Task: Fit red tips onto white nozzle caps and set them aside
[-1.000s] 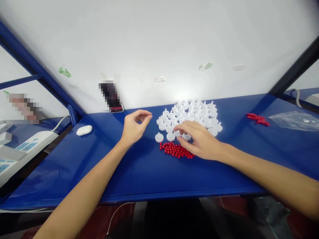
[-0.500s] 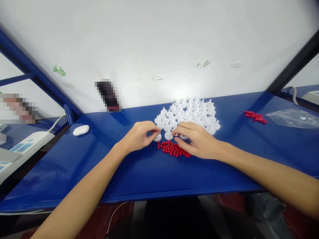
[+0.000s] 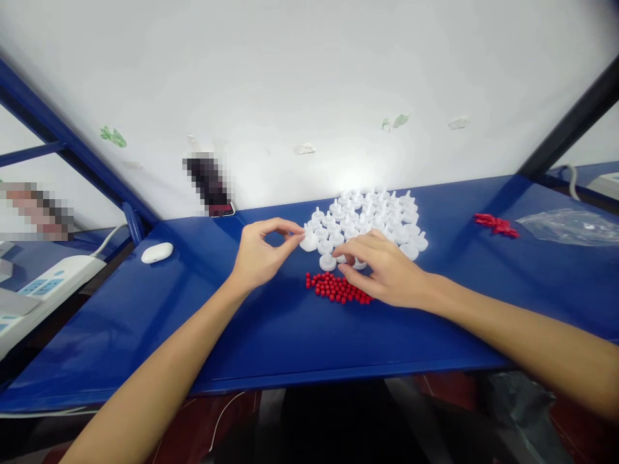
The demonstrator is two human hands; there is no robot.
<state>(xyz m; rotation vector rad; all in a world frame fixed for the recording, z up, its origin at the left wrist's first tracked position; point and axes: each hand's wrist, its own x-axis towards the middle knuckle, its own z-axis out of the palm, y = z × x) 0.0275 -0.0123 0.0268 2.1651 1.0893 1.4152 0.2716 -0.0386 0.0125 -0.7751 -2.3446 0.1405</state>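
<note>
Several small white plastic caps [image 3: 377, 216] stand in a cluster on the blue table [image 3: 290, 335]. A heap of tiny red beads [image 3: 336, 288] lies just in front of them. My left hand [image 3: 261, 254] is lifted off the table and pinches one white cap [image 3: 308, 242] between thumb and fingertips. My right hand [image 3: 387, 270] rests on the table over the right end of the red beads. Its fingers are curled, their tips beside the front white caps. What they hold, if anything, is hidden.
A white oval case [image 3: 157, 252] lies at the left. A white power strip [image 3: 43, 283] sits further left on a lower shelf. Some red pieces [image 3: 496, 225] and a clear plastic bag [image 3: 570, 227] lie at the right. A white wall rises behind.
My left hand came down to the front row of caps, pinched one and lifted it off the table. My right hand stayed by the red beads.
</note>
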